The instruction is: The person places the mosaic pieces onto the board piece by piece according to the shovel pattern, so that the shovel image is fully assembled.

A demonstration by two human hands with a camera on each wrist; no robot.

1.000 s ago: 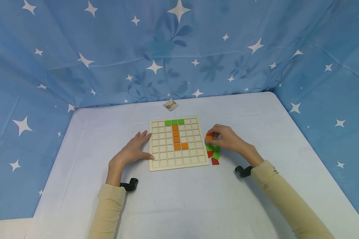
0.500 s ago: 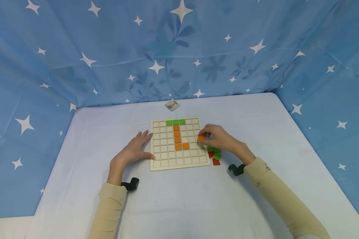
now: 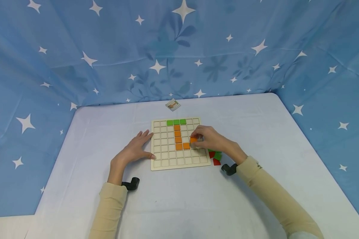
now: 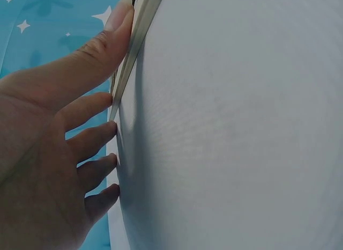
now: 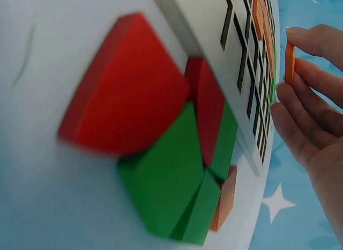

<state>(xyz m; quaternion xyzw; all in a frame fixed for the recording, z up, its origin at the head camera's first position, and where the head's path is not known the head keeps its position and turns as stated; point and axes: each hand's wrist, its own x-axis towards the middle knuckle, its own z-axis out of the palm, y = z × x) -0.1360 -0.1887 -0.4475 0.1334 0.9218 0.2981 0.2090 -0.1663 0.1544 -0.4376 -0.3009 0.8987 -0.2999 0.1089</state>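
Observation:
A pale wooden grid board lies flat on the table. Three green square tiles sit in its far row, and below them several orange square tiles run down a column and turn one cell right. My right hand pinches another orange tile between thumb and fingers, just over the board and right of that turn. Spread along the board's left edge, my left hand rests with straight fingers and its thumb on the rim, as the left wrist view also shows.
Beside the board's right edge lies a small heap of loose pieces: red quarter-round pieces, green pieces and an orange one. A small printed card lies beyond the board. Blue star-patterned curtains hang behind the table.
My right hand has carried the orange tile leftward from the loose heap to above the board, close to the bottom orange tiles. My left hand has stayed at the board's edge.

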